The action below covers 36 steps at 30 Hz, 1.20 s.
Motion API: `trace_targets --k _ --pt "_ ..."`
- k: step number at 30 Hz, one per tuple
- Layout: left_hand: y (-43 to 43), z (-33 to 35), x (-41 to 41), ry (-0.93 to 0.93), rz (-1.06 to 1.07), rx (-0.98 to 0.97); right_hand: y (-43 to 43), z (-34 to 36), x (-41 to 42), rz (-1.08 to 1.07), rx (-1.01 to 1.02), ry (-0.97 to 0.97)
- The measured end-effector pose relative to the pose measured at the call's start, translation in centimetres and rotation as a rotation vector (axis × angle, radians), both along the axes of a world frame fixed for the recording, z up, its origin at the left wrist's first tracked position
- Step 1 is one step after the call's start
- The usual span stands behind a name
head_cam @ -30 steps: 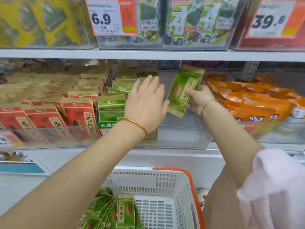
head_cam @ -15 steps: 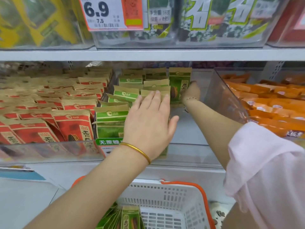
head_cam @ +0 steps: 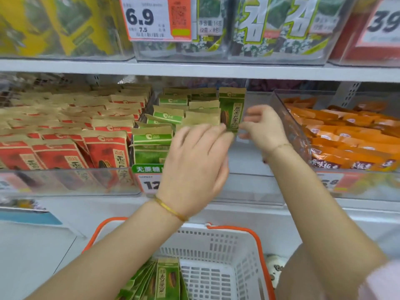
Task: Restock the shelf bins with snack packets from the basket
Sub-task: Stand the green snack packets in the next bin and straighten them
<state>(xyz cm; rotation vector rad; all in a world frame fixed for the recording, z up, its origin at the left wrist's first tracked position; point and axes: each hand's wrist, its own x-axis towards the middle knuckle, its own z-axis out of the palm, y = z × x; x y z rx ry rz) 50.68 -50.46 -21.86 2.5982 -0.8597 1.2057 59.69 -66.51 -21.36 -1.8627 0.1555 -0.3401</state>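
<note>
Reached upright green packet (head_cam: 232,105), 12 o'clock in middle bin (head_cam: 249,187), with flat left hand (head_cam: 194,163); held right hand (head_cam: 265,128) loosely spread at its 3 o'clock, contact unclear. Saw spare packets (head_cam: 167,280) in basket (head_cam: 216,241), 6 o'clock.

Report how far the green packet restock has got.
Done: green rows stand on the left of the bin. In hand: both hands are at the upright packet at the rows' right end, the left hand blurred at its lower edge, its grip unclear, the right hand loose beside it. Left: the bin's right side is bare, and more packets wait in the basket.
</note>
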Motion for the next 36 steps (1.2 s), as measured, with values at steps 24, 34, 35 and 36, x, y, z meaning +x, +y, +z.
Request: trace_targets --k 24,34,35,36 --pt "16.8 -29.0 -0.5 1.407 0.566 0.359 9.5 -19.0 -11.6 0.841 -0.441 0.570" --pt "16.0 -23.5 -0.2 1.120 0.403 0.043 8.6 -19.1 -11.2 0.757 -0.360 0.610" --pt "15.4 -22.4 -0.6 1.084 0.346 0.000 8.4 -19.1 -11.2 0.744 -0.344 0.608" --pt "14.9 -21.5 -0.9 1.071 0.286 -0.058 8.3 -18.9 -11.3 0.728 -0.321 0.606"
